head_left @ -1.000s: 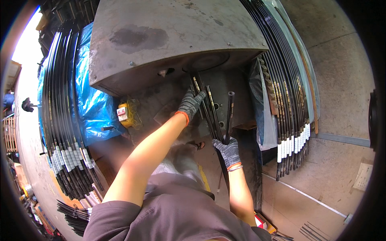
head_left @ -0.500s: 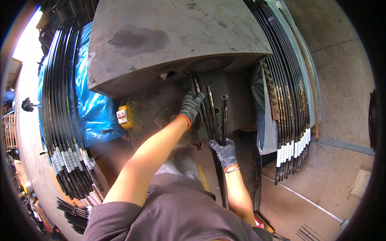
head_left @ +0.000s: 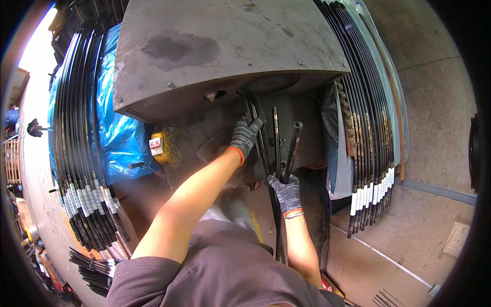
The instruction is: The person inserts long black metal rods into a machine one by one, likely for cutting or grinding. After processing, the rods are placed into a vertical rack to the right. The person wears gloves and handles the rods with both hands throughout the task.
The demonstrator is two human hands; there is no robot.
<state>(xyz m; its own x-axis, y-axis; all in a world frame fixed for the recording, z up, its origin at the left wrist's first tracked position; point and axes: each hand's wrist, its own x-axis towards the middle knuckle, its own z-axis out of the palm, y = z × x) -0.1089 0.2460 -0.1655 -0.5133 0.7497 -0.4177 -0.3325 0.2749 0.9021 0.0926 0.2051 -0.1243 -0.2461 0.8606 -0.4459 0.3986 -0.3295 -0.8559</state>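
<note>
My left hand [head_left: 246, 135], in a grey knit glove with an orange cuff, is closed around slim black rods [head_left: 254, 113] just below the metal housing. Their far ends reach up to the round dark opening [head_left: 268, 84] in the housing's front face. Lower and to the right, my right hand [head_left: 286, 195], gloved alike, grips more black rods. One thin rod [head_left: 276, 133] stands nearly straight up from it, and a thicker hollow tube [head_left: 294, 143] leans right. Long dark lengths run down past this hand toward my body. How many rods each hand holds is hidden by the fingers.
A large grey metal housing [head_left: 225, 36] fills the far middle. Black rods with white bands lie in rows at left [head_left: 76, 123] over blue plastic sheeting [head_left: 123, 117] and at right [head_left: 360, 123]. A yellow object [head_left: 169, 147] sits below the housing's left side.
The rods in my right hand have fanned apart from those at my left, and the hollow tube now tips farther right. My left hand has barely moved.
</note>
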